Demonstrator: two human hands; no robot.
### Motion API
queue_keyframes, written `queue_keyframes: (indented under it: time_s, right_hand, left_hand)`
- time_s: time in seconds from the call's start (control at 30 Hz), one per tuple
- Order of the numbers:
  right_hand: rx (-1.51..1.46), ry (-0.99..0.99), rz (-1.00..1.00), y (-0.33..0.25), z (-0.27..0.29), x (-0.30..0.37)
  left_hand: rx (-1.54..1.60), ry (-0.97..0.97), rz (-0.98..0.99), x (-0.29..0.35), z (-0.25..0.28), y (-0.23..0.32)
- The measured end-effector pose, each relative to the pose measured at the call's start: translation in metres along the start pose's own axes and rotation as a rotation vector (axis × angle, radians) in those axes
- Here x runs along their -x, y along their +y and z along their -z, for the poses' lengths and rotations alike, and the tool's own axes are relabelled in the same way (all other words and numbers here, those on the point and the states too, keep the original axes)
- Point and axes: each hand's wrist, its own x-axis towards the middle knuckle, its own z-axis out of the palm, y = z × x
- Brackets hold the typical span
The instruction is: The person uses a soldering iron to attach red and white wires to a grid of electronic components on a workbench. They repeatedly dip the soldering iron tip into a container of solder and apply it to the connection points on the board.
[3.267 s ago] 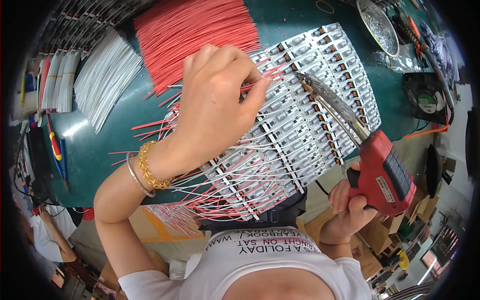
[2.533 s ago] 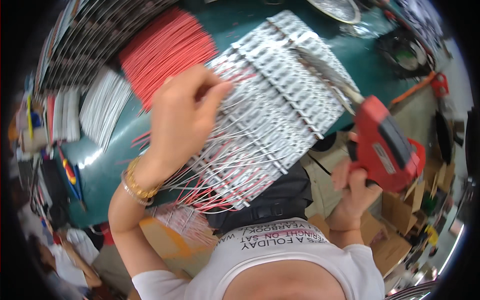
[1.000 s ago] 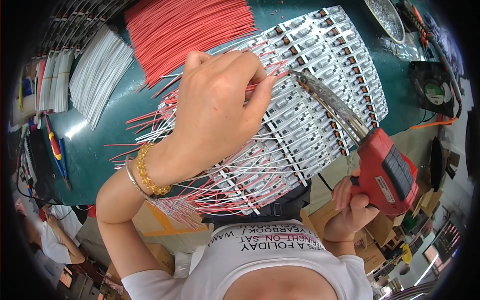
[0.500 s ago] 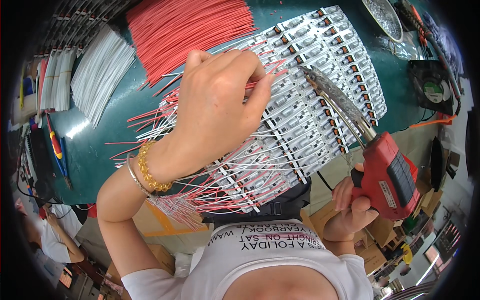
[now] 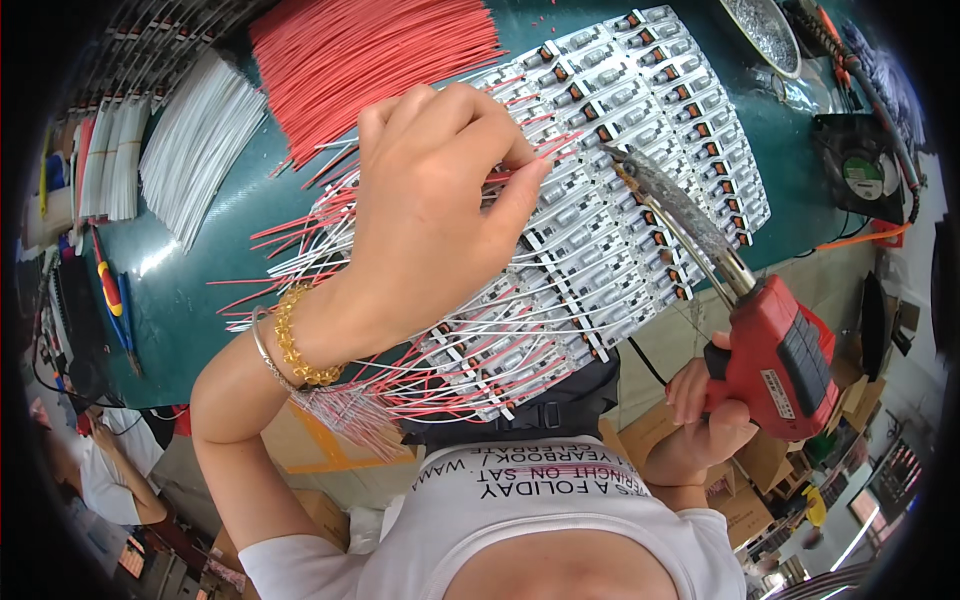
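A large panel of small circuit boards [image 5: 690,120] lies on the green work surface, with red and white wires [image 5: 540,330] trailing from its nearer rows. Over its left part is my left hand [image 5: 440,190], thumb and fingers pinched on red wires [image 5: 560,145] whose ends point right across the boards. My palm hides the wires beneath it. At the right, my right hand [image 5: 710,405] is wrapped round the handle of a red soldering gun [image 5: 780,350]. The gun's dark tip [image 5: 615,155] is over the boards, just right of the red wire ends; whether it touches them I cannot tell.
Behind my left hand lies a thick pile of red wires [image 5: 370,70], with a bundle of white wires [image 5: 205,150] to its left. A screwdriver [image 5: 108,285] lies at the left edge. A metal bowl [image 5: 765,35] and a small fan [image 5: 860,175] stand at the far right.
The board panel has shifted slightly toward the upper left. The soldering gun's tip has moved slightly down and right. Both hands keep their holds.
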Motion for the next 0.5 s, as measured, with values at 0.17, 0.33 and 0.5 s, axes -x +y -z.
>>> queue_keyframes:
  time_s: [0.17,0.33,0.5]
  right_hand:
    - [-0.035,-0.048,-0.063,-0.0013,0.0009,-0.0022]
    - [-0.028,-0.06,-0.111,-0.0012,0.0043,-0.0003]
    - [0.105,-0.068,-0.004,0.0,0.0004,0.0005]
  left_hand:
    - [-0.028,0.002,-0.028,0.0009,-0.0017,0.0]
    - [-0.023,0.009,-0.044,0.001,-0.0026,-0.001]
    - [-0.023,0.004,-0.045,0.0007,-0.0022,-0.0017]
